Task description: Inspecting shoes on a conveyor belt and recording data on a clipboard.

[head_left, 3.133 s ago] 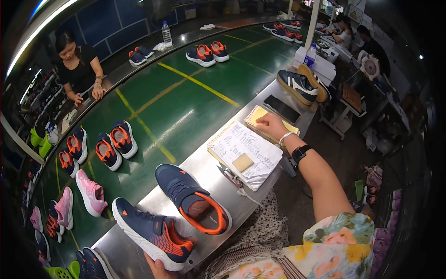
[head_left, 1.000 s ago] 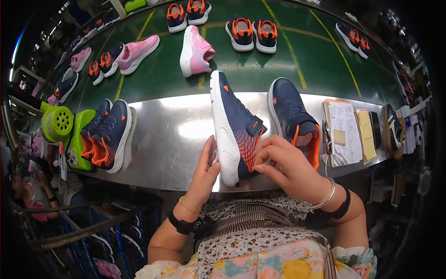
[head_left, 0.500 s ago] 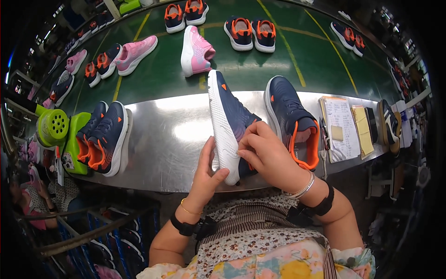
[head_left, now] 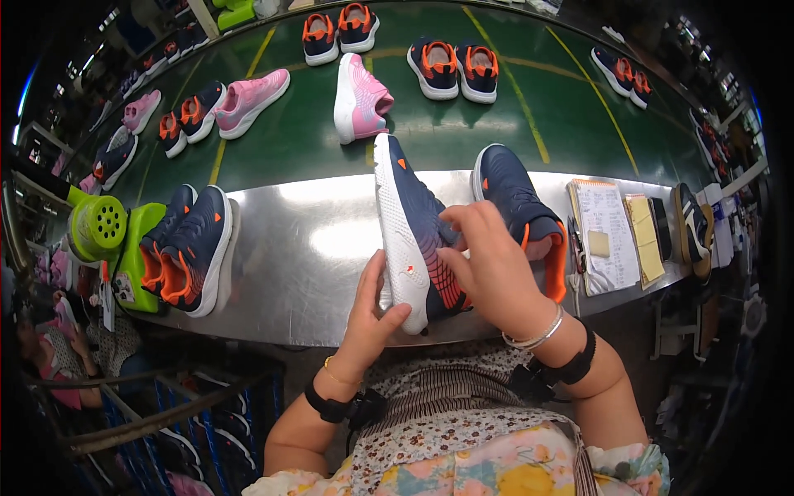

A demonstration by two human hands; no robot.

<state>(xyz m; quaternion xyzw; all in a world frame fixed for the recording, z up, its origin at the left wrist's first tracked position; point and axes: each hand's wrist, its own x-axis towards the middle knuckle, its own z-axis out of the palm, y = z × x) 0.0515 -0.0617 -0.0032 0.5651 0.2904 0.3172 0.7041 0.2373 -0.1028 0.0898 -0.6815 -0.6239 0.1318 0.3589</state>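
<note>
A navy sneaker (head_left: 413, 190) lies tilted on its side, its white sole facing left and its toe pointing away. My left hand (head_left: 370, 310) holds it near the heel, thumb against the sole. A small red arrow mark (head_left: 410, 269) shows on the white sole. Over the upper hovers my right hand (head_left: 492, 260), thumb and fingers apart with nothing visible between them. Beside it on the right stands a matching navy sneaker (head_left: 513, 186) with an orange collar, partly hidden by that hand.
The metal table (head_left: 306, 240) borders a green conveyor belt (head_left: 298, 136) carrying several shoes, among them a pink sneaker (head_left: 360, 99). Left are a navy pair (head_left: 194, 240) and a lime-green device (head_left: 103, 227). A spiral notebook (head_left: 608, 231), yellow pad (head_left: 645, 240) and sandal (head_left: 693, 231) lie right.
My right hand has lifted off the sole and shifted up and right, its pinched fingers now spread. The red arrow mark is now visible on the sole. My left hand keeps its hold.
</note>
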